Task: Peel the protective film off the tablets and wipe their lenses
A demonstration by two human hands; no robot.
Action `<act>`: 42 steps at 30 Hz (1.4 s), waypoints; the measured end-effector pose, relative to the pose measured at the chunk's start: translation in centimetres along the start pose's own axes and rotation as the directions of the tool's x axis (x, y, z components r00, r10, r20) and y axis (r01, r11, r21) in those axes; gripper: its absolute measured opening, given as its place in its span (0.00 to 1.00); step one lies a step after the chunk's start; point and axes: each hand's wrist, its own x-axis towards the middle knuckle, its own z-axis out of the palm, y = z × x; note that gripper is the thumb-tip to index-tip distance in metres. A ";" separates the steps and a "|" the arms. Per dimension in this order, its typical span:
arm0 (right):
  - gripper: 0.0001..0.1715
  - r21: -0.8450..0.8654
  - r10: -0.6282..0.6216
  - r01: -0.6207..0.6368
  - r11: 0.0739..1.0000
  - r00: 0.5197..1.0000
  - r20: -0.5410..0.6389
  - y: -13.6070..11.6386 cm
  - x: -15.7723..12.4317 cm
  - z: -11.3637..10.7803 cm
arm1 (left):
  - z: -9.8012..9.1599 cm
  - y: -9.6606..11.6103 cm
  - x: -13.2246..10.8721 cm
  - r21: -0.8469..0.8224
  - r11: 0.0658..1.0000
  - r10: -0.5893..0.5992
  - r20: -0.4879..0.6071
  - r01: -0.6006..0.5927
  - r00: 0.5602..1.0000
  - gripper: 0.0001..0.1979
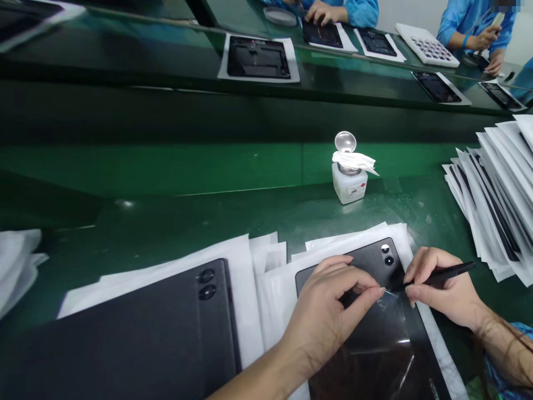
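Two hands [328,305] [445,289] and one black tool [453,271] are over one tablet [375,347].

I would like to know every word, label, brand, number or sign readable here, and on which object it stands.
No words, brands or numbers are readable.
Label on the white bottle: printing too small to read; a red diamond-shaped sign shows, its symbol unclear.
Pale mark on the black tablet at lower right: too blurred to read.

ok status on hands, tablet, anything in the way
Right hand on black pen-like tool. Left hand pinched near its tip. Tablet beneath, back up, on white sheets. White bottle beyond, apart from both hands.
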 end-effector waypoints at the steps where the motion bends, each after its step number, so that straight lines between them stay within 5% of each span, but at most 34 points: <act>1: 0.12 -0.004 -0.009 0.009 1.000 1.000 -0.002 0.0 0.0 0.0 | 0.0 0.0 0.0 0.002 1.000 0.005 -0.002 -0.005 1.000 0.09; 12: 0.12 -0.001 -0.200 0.201 0.980 0.978 0.052 0.5 -0.5 0.2 | 0.3 -0.1 0.0 0.051 0.996 0.071 -0.047 -0.068 0.996 0.11; 18: 0.14 0.308 0.071 0.010 0.951 0.965 -0.252 2.6 1.9 0.3 | 0.5 -0.7 -0.5 0.109 0.981 0.163 -0.011 -0.161 0.987 0.09; 22: 0.18 0.421 0.237 -0.098 0.902 0.927 -0.292 3.8 3.3 0.3 | 0.8 -1.1 -0.9 0.146 0.968 0.210 -0.013 -0.206 0.978 0.08; 42: 0.16 0.433 0.279 -0.131 0.892 0.912 -0.300 4.1 3.2 1.1 | 0.8 -1.3 -0.7 0.236 0.920 0.334 -0.051 -0.313 0.941 0.09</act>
